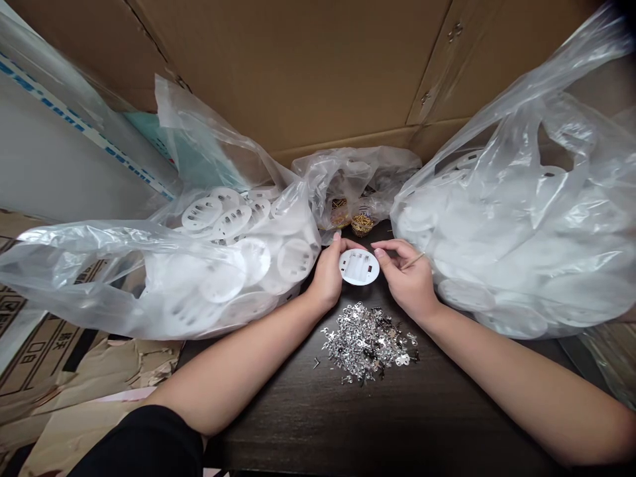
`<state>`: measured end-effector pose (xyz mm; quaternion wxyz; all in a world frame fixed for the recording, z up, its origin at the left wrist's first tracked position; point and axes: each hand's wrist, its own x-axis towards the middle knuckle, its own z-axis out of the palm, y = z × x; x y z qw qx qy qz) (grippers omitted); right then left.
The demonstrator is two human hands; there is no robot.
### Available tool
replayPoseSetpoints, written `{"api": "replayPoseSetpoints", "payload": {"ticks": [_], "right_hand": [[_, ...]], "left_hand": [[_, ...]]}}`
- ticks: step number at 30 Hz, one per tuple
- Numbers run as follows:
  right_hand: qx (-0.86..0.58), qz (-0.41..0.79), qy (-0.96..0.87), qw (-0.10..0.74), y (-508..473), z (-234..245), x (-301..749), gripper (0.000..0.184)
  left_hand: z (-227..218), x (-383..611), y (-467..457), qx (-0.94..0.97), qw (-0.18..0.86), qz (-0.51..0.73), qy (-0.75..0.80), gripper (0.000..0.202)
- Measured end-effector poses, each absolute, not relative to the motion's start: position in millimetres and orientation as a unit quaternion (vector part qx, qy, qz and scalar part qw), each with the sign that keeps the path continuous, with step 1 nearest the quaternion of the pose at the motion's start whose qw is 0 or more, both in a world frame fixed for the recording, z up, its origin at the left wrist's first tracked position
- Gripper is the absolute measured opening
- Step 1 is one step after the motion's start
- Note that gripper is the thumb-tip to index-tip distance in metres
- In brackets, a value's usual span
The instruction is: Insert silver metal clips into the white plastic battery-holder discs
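My left hand [328, 270] is closed on the left edge of a white round plastic battery-holder disc [358, 267], which has a recessed middle and small slots. Close by the disc's right edge is my right hand [408, 275], its fingers curled round a thin tan stick [415, 260]. Its thumb and forefinger point at the rim; whether they touch it or pinch a small part I cannot tell. Below both hands lies a loose pile of small silvery metal contact pieces [365, 341] on the dark table [318, 417].
A clear plastic bag [238, 265] full of white discs lies at the left, and another bulging bag [527, 245] stands at the right. Behind my hands, a smaller bag [358, 165] sits near gold-coloured springs [362, 225]. A cardboard wall [298, 73] closes the back.
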<state>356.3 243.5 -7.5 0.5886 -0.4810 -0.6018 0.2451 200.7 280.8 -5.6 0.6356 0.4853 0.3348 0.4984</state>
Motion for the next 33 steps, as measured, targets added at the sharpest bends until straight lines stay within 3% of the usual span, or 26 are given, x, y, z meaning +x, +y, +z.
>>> {"api": "replayPoseSetpoints", "payload": {"ticks": [13,21,33], "right_hand": [[-0.453,0.307,-0.566,0.617,240,-10,354,0.021],[-0.436,0.144,-0.663,0.591,237,0,356,0.009],[-0.395,0.121,-0.715,0.564,235,-1,355,0.018]], "left_hand": [[-8,202,278,0.516,0.630,0.484,0.321,0.066],[-8,202,277,0.547,0.609,0.478,0.320,0.069],[-3,200,271,0.621,0.538,0.458,0.339,0.067]]}}
